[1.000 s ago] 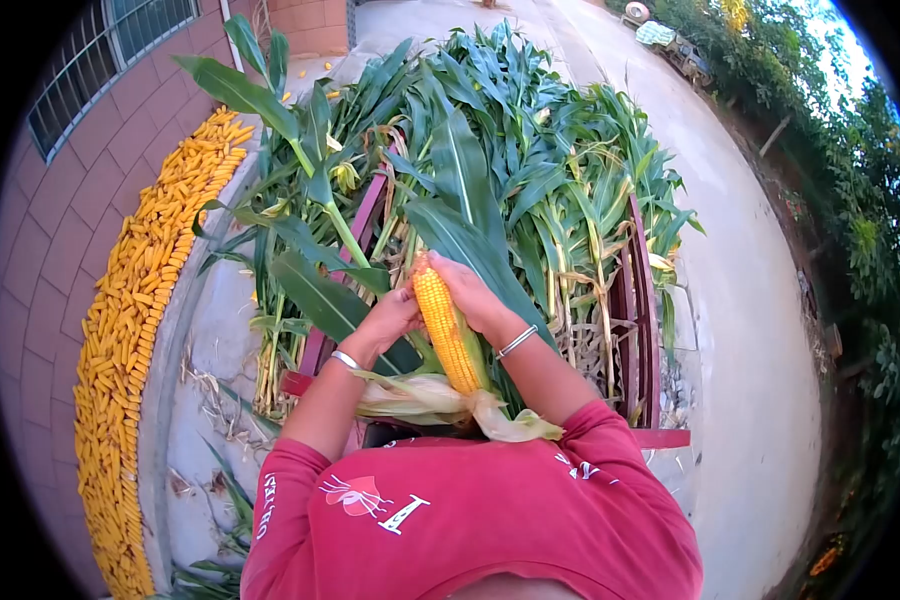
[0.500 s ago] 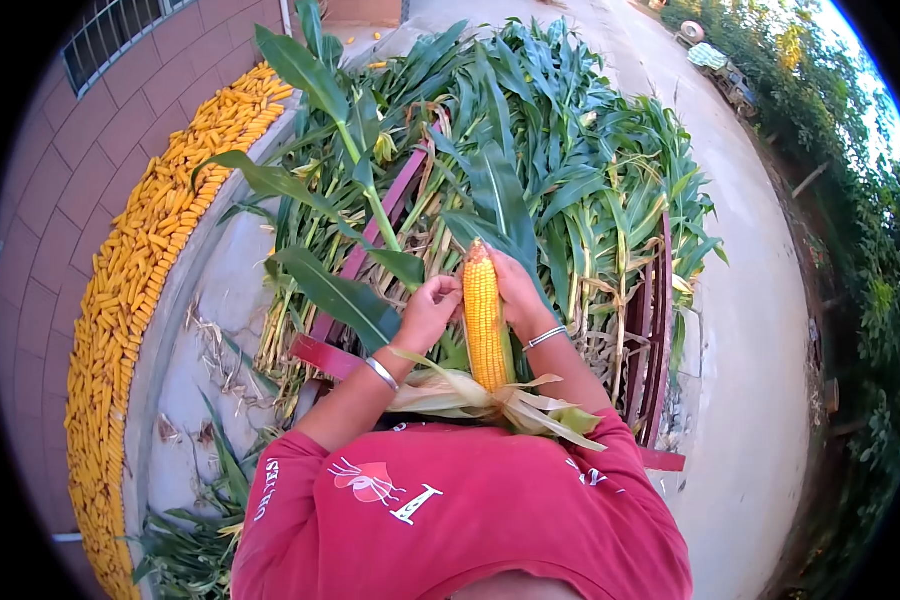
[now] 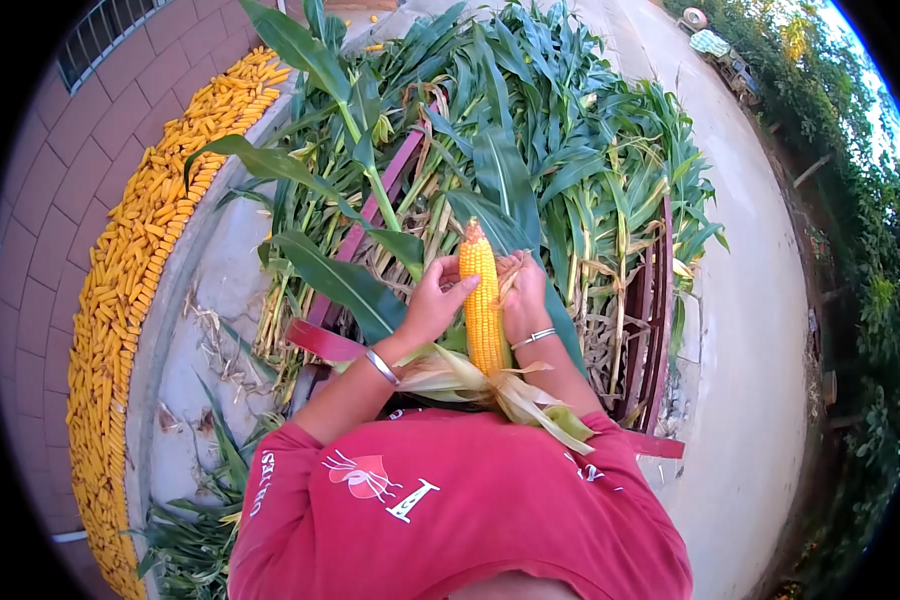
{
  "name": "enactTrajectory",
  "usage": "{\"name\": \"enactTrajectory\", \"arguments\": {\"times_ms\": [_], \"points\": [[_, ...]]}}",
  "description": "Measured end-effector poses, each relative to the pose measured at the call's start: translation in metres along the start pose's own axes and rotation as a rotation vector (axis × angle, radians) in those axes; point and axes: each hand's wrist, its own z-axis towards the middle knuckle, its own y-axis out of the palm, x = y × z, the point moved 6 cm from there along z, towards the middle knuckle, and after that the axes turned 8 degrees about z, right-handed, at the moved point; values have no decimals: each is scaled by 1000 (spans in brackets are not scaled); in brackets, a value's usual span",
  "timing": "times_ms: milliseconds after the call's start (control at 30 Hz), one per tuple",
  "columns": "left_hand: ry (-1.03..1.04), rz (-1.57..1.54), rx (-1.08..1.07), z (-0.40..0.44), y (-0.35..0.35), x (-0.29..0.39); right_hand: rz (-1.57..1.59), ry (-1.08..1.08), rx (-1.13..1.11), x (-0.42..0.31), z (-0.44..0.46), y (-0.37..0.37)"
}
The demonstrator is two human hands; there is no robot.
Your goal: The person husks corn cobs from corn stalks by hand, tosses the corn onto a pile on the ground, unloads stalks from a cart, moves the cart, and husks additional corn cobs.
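Note:
An ear of corn (image 3: 483, 318) stands upright before my chest, its yellow kernels bare and its tip brownish. Peeled-back husk leaves (image 3: 526, 402) spread from its lower end against my shirt. My left hand (image 3: 438, 302) is closed against the cob's left side, thumb lying across the kernels. On the other side, my right hand (image 3: 526, 300) pinches a dry, pale strip of husk (image 3: 510, 272) next to the cob. Part of the right fingers is hidden behind that strip.
Green corn stalks (image 3: 570, 150) lie piled ahead on a red metal frame (image 3: 400, 175). Husked cobs (image 3: 135, 270) form a long heap along the brick wall (image 3: 45, 215) at left. Loose stalks (image 3: 205, 530) lie at lower left; a concrete road (image 3: 745, 330) runs along the right.
My left thumb has moved onto the front of the cob. My right hand has come slightly away to the right, now with a dry husk strip in its fingers.

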Motion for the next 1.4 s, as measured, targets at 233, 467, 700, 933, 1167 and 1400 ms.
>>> {"name": "enactTrajectory", "arguments": {"times_ms": [233,467,700,933,1167,1400], "points": [[-90,-204,290,38,2,6,122,-307,-98,-5,-20,75],[-66,-186,492,81,-47,10,-476,-257,-414,-15,-76,102],[-143,-273,177,68,3,-25,-681,-225,-527,-33,-179,21],[-316,-527,152,78,17,-19,-571,-342,-463,-52,-137,31],[-40,66,435,71,24,-57,-556,-475,-400,-38,-110,78],[-268,-320,643,95,-36,-87,-1077,-595,-513,15,-107,82]]}}
